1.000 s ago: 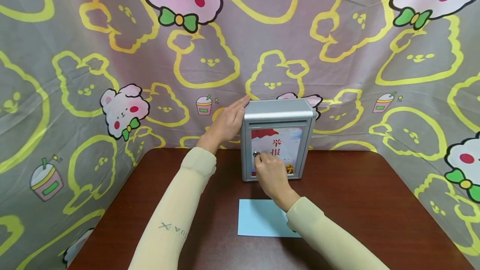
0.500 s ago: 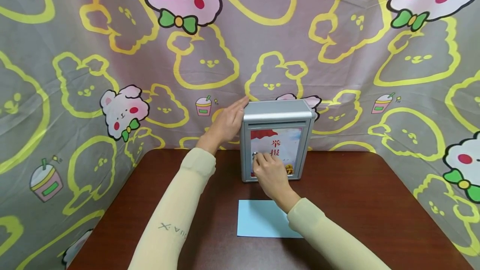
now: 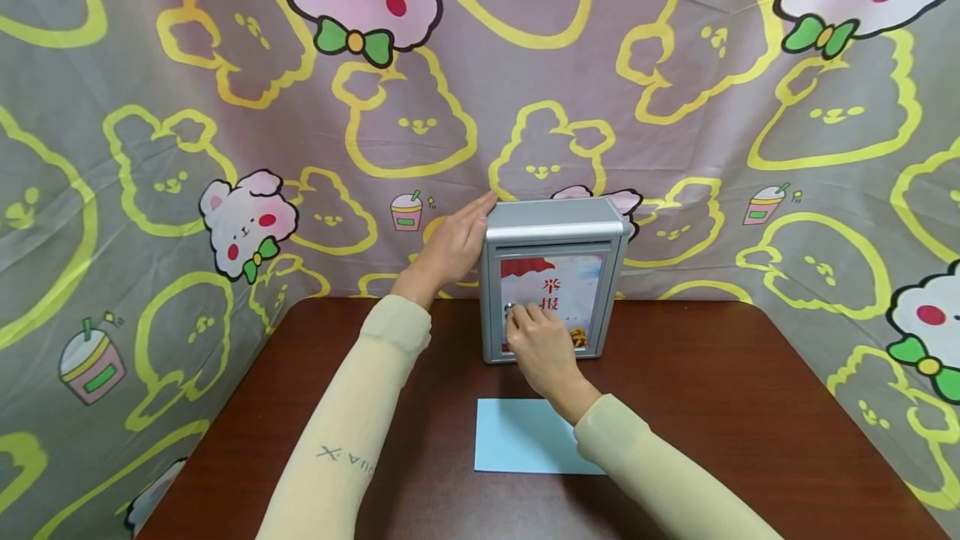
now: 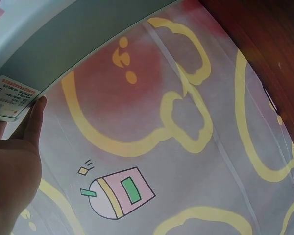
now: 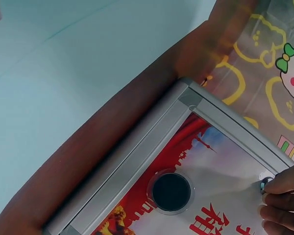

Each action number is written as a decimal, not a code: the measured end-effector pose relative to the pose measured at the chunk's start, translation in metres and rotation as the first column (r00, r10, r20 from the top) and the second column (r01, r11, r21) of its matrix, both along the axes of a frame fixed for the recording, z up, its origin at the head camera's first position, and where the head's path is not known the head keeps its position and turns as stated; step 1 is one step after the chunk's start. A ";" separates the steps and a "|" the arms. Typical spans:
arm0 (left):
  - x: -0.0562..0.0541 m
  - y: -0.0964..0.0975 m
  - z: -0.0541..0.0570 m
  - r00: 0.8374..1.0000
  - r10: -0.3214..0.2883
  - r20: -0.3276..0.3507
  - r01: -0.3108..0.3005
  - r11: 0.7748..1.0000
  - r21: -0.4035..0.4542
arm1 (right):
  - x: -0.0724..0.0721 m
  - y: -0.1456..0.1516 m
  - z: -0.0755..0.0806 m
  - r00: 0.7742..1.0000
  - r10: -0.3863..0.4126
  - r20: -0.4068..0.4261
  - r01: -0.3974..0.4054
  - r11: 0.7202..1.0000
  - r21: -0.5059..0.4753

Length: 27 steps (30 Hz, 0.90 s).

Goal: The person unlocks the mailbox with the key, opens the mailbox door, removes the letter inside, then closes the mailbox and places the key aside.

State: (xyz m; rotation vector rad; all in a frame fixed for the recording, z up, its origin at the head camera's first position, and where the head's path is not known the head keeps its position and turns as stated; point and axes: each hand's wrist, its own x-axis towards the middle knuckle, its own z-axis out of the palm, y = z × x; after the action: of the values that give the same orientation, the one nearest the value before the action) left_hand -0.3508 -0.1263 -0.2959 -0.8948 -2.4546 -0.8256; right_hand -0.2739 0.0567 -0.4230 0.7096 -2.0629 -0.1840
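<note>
A grey metal box [image 3: 558,230] with a slot near its top stands upright on the table. Its front panel [image 3: 592,282] carries red Chinese characters. My left hand [image 3: 452,244] rests with straight fingers against the box's upper left side; in the left wrist view, fingertips [image 4: 40,101] touch the edge beside a white label [image 4: 12,98]. At the small round metal lock [image 5: 266,182] on the panel's left side, my right hand [image 3: 542,348] pinches a small piece with curled fingers. That piece is mostly hidden by the fingers.
A light blue sheet [image 3: 517,437] lies flat on the dark brown table [image 3: 697,407] in front of the box, partly under the right forearm. A patterned cloth [image 3: 420,123] hangs close behind and along both sides.
My right hand has turned slightly at the lock and now covers more of it. The left hand, the box and the blue sheet stay in place.
</note>
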 end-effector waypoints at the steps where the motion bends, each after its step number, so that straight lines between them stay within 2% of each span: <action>1: 0.000 0.000 0.000 1.000 0.000 0.001 0.000 1.000 -0.001 | 0.000 0.000 0.000 1.000 0.000 0.000 0.000 1.000 0.000; 17: -0.003 -0.002 0.001 1.000 0.001 0.010 -0.001 1.000 -0.025 | 0.001 0.001 0.001 1.000 -0.013 0.027 0.013 1.000 0.000; 27: 0.000 -0.002 0.002 1.000 -0.003 0.004 0.003 0.999 -0.032 | 0.002 0.001 0.002 0.999 -0.013 0.031 0.012 1.000 0.006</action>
State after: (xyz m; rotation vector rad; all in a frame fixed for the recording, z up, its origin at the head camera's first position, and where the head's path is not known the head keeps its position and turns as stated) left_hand -0.3509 -0.1284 -0.2940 -0.9098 -2.4773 -0.7918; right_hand -0.2721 0.0574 -0.4212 0.7071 -2.0975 -0.1869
